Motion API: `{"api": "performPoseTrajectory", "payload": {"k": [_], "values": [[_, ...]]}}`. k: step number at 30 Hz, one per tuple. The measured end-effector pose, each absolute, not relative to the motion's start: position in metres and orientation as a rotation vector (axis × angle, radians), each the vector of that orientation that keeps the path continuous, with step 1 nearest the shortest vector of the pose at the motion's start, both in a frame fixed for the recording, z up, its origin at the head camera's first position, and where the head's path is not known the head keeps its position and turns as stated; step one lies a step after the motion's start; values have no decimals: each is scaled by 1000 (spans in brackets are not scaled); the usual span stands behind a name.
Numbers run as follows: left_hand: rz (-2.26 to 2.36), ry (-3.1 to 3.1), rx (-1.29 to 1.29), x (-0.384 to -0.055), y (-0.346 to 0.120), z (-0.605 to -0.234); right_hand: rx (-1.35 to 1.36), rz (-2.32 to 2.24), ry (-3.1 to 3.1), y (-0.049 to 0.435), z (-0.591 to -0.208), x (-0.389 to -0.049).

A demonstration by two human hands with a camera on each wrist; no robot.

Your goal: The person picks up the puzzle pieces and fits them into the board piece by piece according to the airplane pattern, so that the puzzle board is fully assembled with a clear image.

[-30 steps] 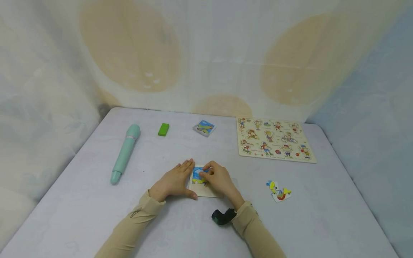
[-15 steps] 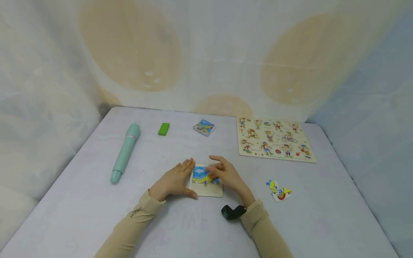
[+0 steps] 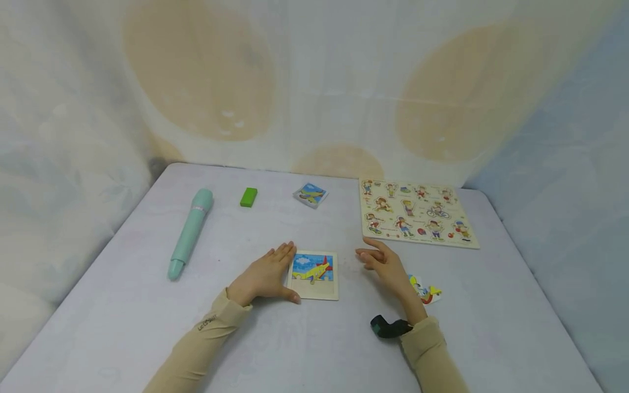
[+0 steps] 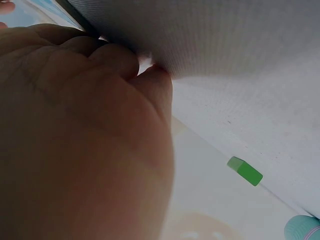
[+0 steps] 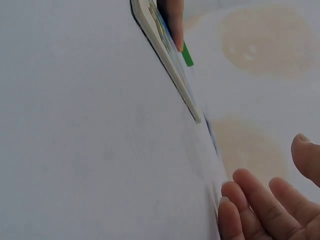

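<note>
A small wooden jigsaw tray (image 3: 319, 291) lies flat in the middle of the table. Its upper part is filled with pieces that show a yellow airplane (image 3: 314, 270) on blue sky, and the lower strip is bare wood. My left hand (image 3: 265, 277) rests along the tray's left edge with its fingers straight. To the right of the tray, my right hand (image 3: 390, 270) is over the table with loosely bent fingers and nothing between them. Beneath its wrist side lie loose jigsaw pieces (image 3: 431, 295), yellow, white and red, partly covered by that hand.
At the back right is a wooden board (image 3: 417, 213) with figures of children. A small airplane picture (image 3: 310, 195) and a green block (image 3: 248, 197) lie at the back. The mint-green microphone-shaped thing (image 3: 190, 234) lies on the left. A black device (image 3: 388, 327) sits at my right wrist.
My right hand has left the jigsaw tray and moved right toward the loose pieces, uncovering the plane's red tail. The left hand has stayed at the tray's edge.
</note>
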State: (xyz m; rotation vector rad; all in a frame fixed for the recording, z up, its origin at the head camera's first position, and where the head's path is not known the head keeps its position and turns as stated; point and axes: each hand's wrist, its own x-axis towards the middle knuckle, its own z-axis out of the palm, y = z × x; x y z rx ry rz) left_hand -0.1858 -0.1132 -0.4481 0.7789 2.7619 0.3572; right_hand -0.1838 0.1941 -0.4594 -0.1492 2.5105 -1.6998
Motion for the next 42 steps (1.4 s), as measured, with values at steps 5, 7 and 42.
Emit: {"api": "performPoseTrajectory", "payload": {"k": [5, 7, 42], "values": [[357, 2762, 784, -186, -114, -448, -76, -1643, 2623, 225, -457, -170], [365, 2759, 786, -186, -115, -448, -39, -1592, 2688, 237, -456, -162], [387, 2745, 761, -185, -111, -448, 264, -1339, 2791, 299, -459, -136]]}}
